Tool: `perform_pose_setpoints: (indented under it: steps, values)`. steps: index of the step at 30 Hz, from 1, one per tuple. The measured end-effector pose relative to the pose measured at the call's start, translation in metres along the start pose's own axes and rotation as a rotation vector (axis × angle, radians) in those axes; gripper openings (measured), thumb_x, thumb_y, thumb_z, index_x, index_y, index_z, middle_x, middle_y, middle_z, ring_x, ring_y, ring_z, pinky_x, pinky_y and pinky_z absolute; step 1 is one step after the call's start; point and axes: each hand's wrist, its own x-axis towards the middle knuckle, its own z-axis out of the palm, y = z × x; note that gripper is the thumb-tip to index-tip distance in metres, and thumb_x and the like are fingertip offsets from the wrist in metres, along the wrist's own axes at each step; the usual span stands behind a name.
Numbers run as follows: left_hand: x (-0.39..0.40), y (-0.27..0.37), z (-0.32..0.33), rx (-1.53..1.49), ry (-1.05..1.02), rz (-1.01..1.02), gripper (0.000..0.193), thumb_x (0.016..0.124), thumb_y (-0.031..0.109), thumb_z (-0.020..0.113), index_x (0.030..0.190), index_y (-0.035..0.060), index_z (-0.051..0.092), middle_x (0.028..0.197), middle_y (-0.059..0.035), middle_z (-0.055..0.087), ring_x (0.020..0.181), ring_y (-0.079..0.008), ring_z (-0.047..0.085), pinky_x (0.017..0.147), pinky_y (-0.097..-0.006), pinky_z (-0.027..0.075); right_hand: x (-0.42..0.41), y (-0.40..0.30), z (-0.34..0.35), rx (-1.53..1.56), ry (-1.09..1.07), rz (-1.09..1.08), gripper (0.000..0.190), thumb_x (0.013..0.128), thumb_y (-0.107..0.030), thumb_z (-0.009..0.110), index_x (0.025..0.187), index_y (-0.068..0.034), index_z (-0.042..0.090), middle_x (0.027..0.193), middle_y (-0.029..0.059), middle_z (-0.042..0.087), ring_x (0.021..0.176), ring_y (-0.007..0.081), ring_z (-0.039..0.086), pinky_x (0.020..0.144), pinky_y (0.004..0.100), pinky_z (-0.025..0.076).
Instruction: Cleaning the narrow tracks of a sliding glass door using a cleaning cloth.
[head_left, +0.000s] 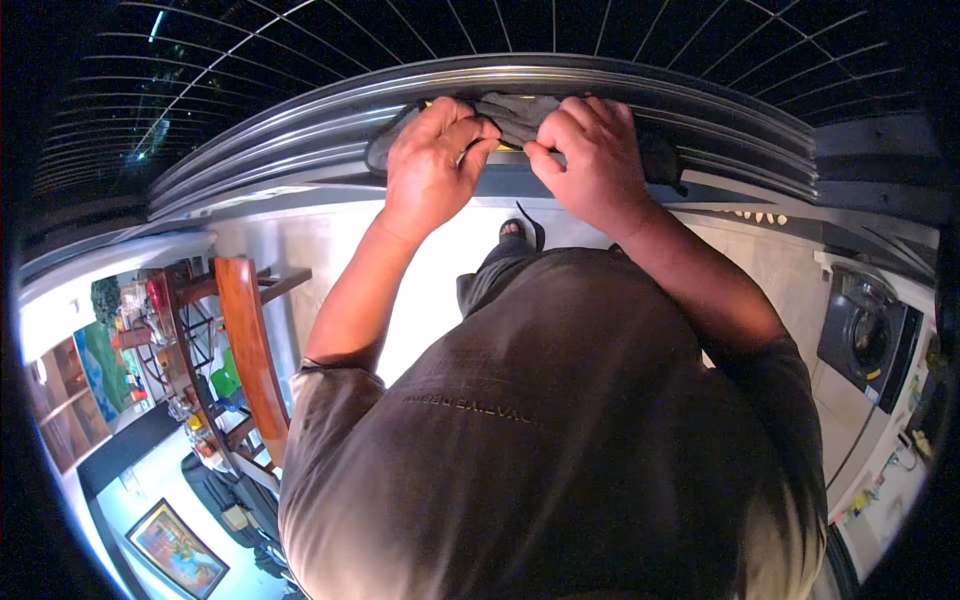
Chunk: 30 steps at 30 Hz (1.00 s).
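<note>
A crumpled dark grey cloth (517, 118) lies across a set of long metal rails (300, 131) in front of me. My left hand (433, 161) pinches its near edge between thumb and fingers. A short distance to the right, my right hand (592, 154) grips the same cloth, fingers curled over it. One end hangs past my right wrist as a darker fold (661, 161). Small yellow patches show near the cloth between my hands; what they belong to is unclear.
Beyond the rails, thin bars (555, 26) stand against darkness. A polished wooden bench (251, 352) is at left, near a cluttered shelf and a framed picture (178, 547). On the right stands a dark front-loading washing machine (862, 337). My sandalled foot (512, 229) shows below.
</note>
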Motion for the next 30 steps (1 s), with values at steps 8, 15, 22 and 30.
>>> perform_pose_setpoints:
  steps: [8,15,22,30]
  values:
    - [-0.006,-0.013,-0.001,-0.041,-0.001,0.13,0.014,0.083,0.004,0.085,0.096,0.0027,0.08,0.098,-0.0113,0.069,0.09,-0.0325,0.07,0.078,-0.0417,0.056,-0.012,0.019,-0.002,-0.036,-0.033,-0.281,0.014,0.091,-0.017,0.066,0.103,-0.01,0.07,0.094,0.004,0.057,0.096,0.0243,0.061,0.111,0.0518,0.045]
    - [-0.01,0.01,-0.009,0.19,-0.09,0.185,0.018,0.083,0.009,0.082,0.101,0.0068,0.08,0.104,-0.0067,0.066,0.09,-0.0267,0.065,0.075,-0.0412,0.049,-0.011,-0.002,-0.012,-0.202,-0.108,-0.29,0.019,0.09,-0.019,0.062,0.101,-0.008,0.073,0.093,0.0032,0.055,0.098,0.0224,0.06,0.123,0.0526,0.038]
    - [-0.017,-0.004,0.003,0.223,-0.02,0.199,0.021,0.083,0.014,0.086,0.102,0.0103,0.08,0.099,-0.0051,0.065,0.086,-0.0264,0.064,0.073,-0.0404,0.048,-0.001,-0.001,-0.013,-0.075,-0.221,-0.248,0.022,0.091,-0.011,0.066,0.111,-0.004,0.073,0.101,0.0066,0.062,0.102,0.0267,0.062,0.117,0.0528,0.043]
    - [-0.024,-0.012,0.008,0.083,0.167,0.191,0.021,0.08,0.01,0.088,0.099,0.0102,0.081,0.097,-0.0048,0.068,0.085,-0.0275,0.064,0.073,-0.0402,0.05,-0.013,0.003,-0.005,-0.044,-0.054,-0.287,0.025,0.09,-0.018,0.07,0.112,-0.008,0.074,0.098,0.0045,0.059,0.101,0.0262,0.059,0.11,0.0504,0.046]
